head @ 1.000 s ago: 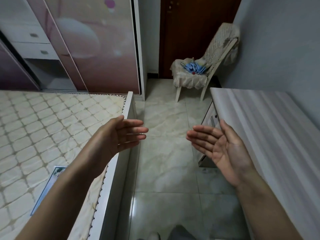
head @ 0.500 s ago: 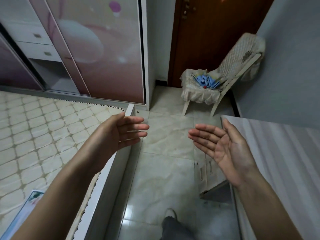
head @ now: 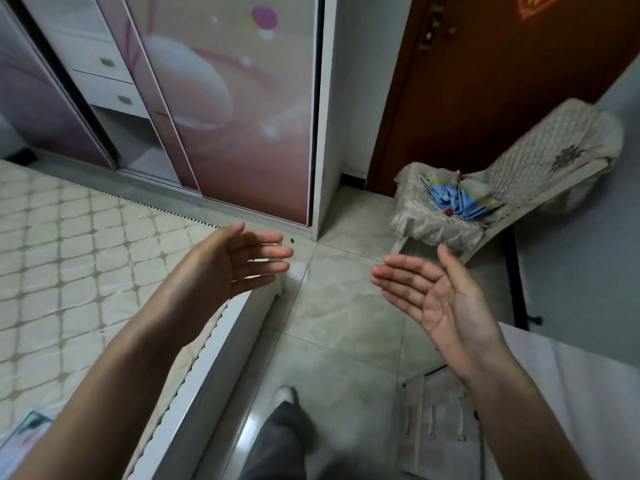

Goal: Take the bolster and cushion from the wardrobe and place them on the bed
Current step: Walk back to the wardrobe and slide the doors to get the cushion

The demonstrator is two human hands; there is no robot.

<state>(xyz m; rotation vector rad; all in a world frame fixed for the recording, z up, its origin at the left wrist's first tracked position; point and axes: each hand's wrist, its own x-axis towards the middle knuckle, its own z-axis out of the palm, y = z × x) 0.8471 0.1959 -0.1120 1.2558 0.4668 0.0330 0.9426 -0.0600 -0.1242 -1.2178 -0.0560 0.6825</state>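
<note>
Both hands are held out in front of the person, palms turned toward each other, holding nothing. The left hand [head: 228,268] has its fingers [head: 266,252] straight and slightly spread, pointing right over the corner of the bed [head: 69,258]. The right hand [head: 440,299] faces it with palm up and inward, its fingers [head: 398,277] straight and close together, above the floor [head: 339,313]. The two hands are well apart, with bare tile between them.

Neither bolster nor cushion can be seen, so their look and their place relative to the fingers cannot be told. The wardrobe [head: 221,98] stands beyond the left hand, past the foot of the bed; its pink sliding door with a pale rounded pattern covers the near section, while further left the opening shows white drawers [head: 104,77] and a bare shelf space below them.

The bed carries a cream quilted mattress with a lattice pattern and a white side rail [head: 221,348]. Right of the wardrobe is a brown door [head: 485,81] bearing a red decoration at the top edge, its writing not readable. A chair [head: 519,188] draped in cream cloth holds something folded and blue [head: 453,199]. A white cabinet [head: 571,393] sits under the right forearm. A foot in a light shoe [head: 285,396] steps on the tile below
</note>
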